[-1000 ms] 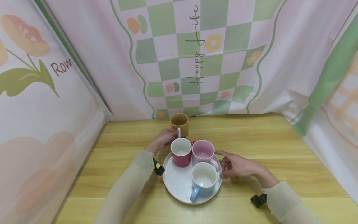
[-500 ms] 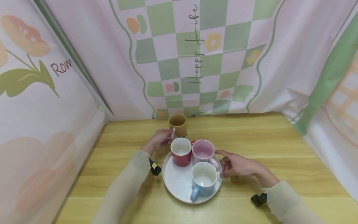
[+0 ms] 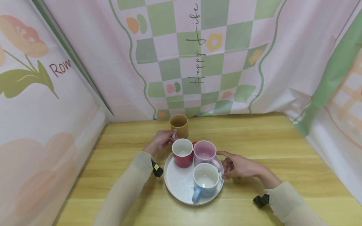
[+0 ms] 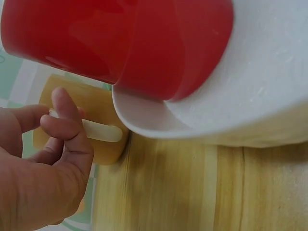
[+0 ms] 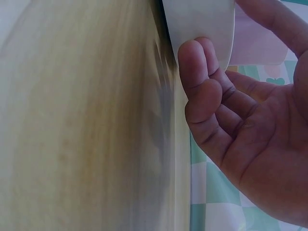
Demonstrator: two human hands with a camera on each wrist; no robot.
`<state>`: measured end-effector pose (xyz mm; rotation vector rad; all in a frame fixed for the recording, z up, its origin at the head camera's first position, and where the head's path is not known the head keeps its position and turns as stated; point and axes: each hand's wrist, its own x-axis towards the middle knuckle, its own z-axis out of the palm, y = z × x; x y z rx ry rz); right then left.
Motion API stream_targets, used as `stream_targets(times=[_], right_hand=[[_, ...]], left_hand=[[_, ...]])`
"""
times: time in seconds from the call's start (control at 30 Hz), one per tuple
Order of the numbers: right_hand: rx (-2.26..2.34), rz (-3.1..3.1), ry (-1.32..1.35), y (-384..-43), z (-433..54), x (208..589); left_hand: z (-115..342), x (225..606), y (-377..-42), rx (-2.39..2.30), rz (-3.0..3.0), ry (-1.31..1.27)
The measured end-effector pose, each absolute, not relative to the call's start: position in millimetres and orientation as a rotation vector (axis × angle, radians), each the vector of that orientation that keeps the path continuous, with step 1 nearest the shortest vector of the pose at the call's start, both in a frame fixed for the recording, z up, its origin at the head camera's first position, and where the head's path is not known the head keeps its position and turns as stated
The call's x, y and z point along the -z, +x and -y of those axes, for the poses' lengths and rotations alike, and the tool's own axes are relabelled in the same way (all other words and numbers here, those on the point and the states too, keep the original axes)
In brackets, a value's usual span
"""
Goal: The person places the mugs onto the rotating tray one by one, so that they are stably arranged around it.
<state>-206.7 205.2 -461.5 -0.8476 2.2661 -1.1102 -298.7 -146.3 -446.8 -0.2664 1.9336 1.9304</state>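
At the back of the table stands a brown mug (image 3: pixel 179 126). My left hand (image 3: pixel 163 139) pinches its pale handle (image 4: pixel 103 131) between thumb and fingers. Just in front, a round white tray (image 3: pixel 178 185) holds a red mug (image 3: pixel 183 158) with a white inside, a pink mug (image 3: pixel 205 152) and a light blue mug (image 3: pixel 205 180). Beside the tray's right edge is my right hand (image 3: pixel 241 167), index finger pointing toward the pink mug and the other fingers loosely bent. In the right wrist view, its fingertips (image 5: pixel 192 57) are right at the tray's rim.
Wood-grain table (image 3: pixel 271 138) lies under everything. A checked curtain (image 3: pixel 195 62) hangs close behind the brown mug, with a flowered cloth (image 3: pixel 51 125) along the left side and more fabric on the right.
My left hand has drawn slightly left with the brown mug's handle, so the mug has turned and shifted a little left. My right hand and the tray have stayed in place.
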Motion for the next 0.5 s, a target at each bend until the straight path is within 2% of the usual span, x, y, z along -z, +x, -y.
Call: stream_targets(times=[0.5], right_hand=[[1.108,-2.266,-0.818,-207.4,-206.0,462.0]], left_hand=[[149.5,451.4,-298.9,-1.918,-2.008,-0.200]])
